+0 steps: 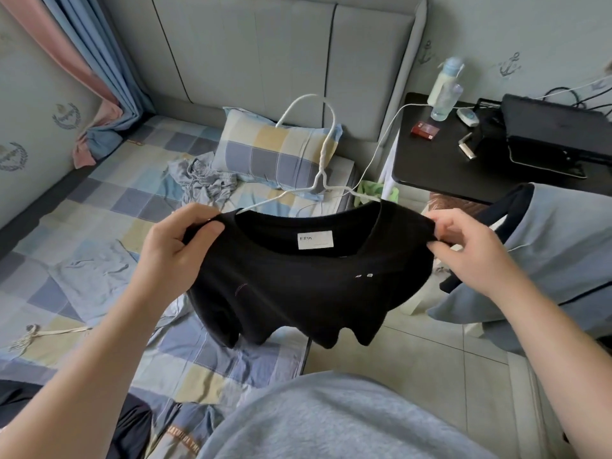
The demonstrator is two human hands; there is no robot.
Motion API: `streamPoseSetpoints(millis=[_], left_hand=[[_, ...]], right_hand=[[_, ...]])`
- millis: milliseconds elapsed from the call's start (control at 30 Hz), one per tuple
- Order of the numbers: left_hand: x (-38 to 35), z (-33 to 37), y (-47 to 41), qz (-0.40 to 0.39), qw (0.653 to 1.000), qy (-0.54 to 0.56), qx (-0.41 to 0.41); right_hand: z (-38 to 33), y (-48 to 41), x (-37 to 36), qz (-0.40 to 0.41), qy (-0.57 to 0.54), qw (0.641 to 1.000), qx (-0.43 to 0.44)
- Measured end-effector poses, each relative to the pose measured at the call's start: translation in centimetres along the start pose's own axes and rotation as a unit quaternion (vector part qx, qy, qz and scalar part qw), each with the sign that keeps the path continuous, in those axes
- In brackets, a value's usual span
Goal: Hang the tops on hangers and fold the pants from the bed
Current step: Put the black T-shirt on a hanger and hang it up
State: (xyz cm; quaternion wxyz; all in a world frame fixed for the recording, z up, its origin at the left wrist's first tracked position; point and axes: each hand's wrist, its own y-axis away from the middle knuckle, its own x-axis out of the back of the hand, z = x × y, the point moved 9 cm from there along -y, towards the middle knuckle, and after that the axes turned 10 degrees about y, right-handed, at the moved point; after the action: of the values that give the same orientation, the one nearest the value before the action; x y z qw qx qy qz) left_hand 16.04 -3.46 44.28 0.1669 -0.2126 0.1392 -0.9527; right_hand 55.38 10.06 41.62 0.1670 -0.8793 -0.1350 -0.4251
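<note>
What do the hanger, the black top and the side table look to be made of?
Hanger: thin wire, seemingly white-coated, twisted at the neck. Black top: soft matte knit, probably cotton; it drapes and bunches. Side table: smooth dark board with a slight sheen, perhaps laminate; cannot tell.

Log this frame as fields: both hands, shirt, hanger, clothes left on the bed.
left hand: grips one shoulder of black shirt
right hand: pinches the other shoulder
black shirt: held up, label facing camera
hanger: white, arms in the collar, hook up
bed: crumpled grey garment beside pillow; light blue garment lying flat
</note>
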Motion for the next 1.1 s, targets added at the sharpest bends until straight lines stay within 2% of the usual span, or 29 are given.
streamPoseSetpoints(millis=[100,233,367,567,667,867,1000,1100], left_hand=[[-0.5,0.6,-0.1,-0.01,1.0,0.025,-0.008],[-1.6,0.7,-0.7,-0.025,0.999,0.031,-0.002],[-3.6,0.3,-1.6,-0.037,0.999,0.029,0.012],[-10.1,1.2,-3.1,-0.114,0.993,0.018,0.011],[-15.3,3.0,-3.7,-0.154,0.988,-0.01,-0.017],[-27.8,8.0,-3.8,-0.206,0.972,-0.043,-0.102],[-37.5,13.1,-2.3,-0.246,0.952,-0.062,-0.172],[-45.3,17.0,-0.9,-0.285,0.936,-0.057,-0.2]], right_hand=[[1.0,0.2,-0.6,-0.008,-0.035,0.998,-0.053],[-1.0,1.0,0.1,0.038,0.005,0.999,0.023],[-0.8,2.7,1.8,0.097,0.033,0.994,0.038],[4.3,7.3,4.9,0.063,0.009,0.996,-0.064],[6.6,10.8,7.0,0.047,-0.01,0.992,-0.114],[10.5,18.3,12.6,0.069,0.002,0.983,-0.17],[14.6,25.0,17.6,0.064,0.002,0.967,-0.248],[17.5,30.6,21.2,0.097,-0.013,0.946,-0.308]])
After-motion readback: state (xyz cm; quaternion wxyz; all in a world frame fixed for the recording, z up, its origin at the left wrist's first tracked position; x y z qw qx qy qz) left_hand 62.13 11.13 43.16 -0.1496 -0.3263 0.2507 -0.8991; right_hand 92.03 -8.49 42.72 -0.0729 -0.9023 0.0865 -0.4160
